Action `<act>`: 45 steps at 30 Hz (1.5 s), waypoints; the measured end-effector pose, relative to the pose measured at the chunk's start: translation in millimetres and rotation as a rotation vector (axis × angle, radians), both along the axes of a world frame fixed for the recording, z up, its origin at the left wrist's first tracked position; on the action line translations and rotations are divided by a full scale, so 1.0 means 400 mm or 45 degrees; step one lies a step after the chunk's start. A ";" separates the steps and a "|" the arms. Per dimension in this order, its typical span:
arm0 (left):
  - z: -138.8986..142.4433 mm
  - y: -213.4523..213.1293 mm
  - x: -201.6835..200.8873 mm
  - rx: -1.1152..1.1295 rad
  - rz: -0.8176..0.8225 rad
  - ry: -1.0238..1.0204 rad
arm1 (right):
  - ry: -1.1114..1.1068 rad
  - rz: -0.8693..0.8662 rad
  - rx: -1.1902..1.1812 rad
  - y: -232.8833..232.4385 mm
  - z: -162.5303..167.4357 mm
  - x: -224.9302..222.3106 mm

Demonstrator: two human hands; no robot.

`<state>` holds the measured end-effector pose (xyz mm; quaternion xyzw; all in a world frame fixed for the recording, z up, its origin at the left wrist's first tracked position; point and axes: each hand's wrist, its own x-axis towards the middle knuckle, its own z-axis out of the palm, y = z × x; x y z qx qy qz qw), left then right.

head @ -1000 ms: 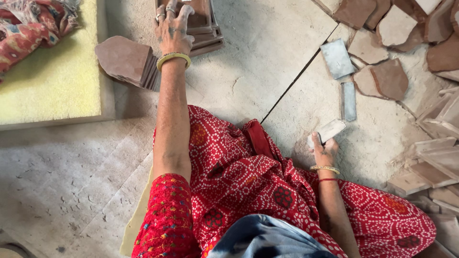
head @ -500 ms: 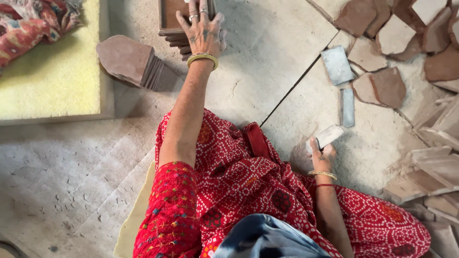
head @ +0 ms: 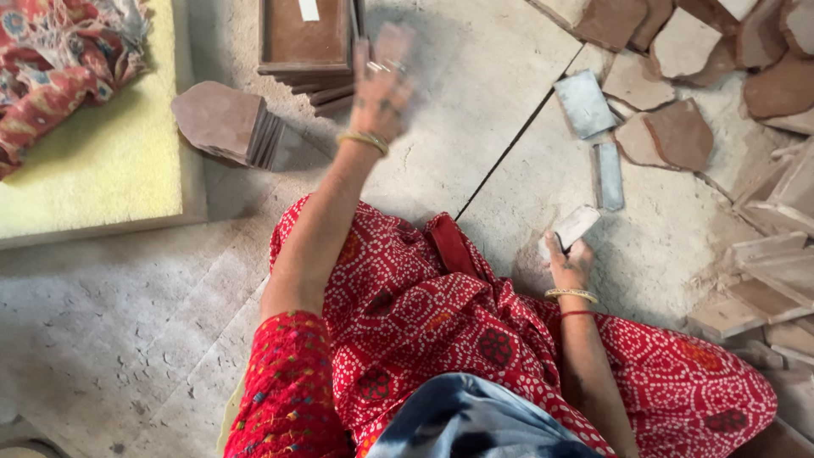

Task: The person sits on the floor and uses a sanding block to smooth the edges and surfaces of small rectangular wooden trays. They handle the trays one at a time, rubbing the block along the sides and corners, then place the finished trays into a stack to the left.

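My left hand point(head: 380, 95) is raised and motion-blurred just right of a stack of square brown stone tiles point(head: 305, 41). It seems to grip a thin brown tile point(head: 395, 41) by its lower edge. My right hand point(head: 570, 261) rests low on the stone floor beside my red dotted skirt point(head: 441, 331). It holds a small pale rectangular block point(head: 577, 224) that points up and to the right.
A fan of brown tiles point(head: 222, 124) leans beside a yellow foam mat point(head: 110, 165) with patterned cloth point(head: 59, 51). Two grey tiles point(head: 583, 102) and broken brown stone pieces point(head: 678, 136) lie at the upper right. Pale slabs point(head: 763, 280) are piled on the right.
My left hand has come off the tile stack and swung toward me and to the right, now blurred with a tile in it. My right hand stays on the block.
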<state>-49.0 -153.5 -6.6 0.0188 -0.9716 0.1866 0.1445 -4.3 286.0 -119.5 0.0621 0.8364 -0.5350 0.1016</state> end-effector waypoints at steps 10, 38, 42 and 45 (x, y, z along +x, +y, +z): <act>-0.155 0.257 0.094 0.214 -0.497 -1.057 | 0.353 0.020 0.120 -0.010 -0.028 0.003; -0.224 0.299 0.132 0.560 0.193 -0.214 | 0.408 0.347 -0.212 0.133 0.031 -0.163; -0.195 0.317 0.153 0.817 0.140 0.009 | 0.386 0.264 -0.203 0.141 0.069 -0.164; -0.189 0.334 0.093 0.735 0.284 0.018 | 0.288 0.156 -0.529 0.148 0.085 -0.160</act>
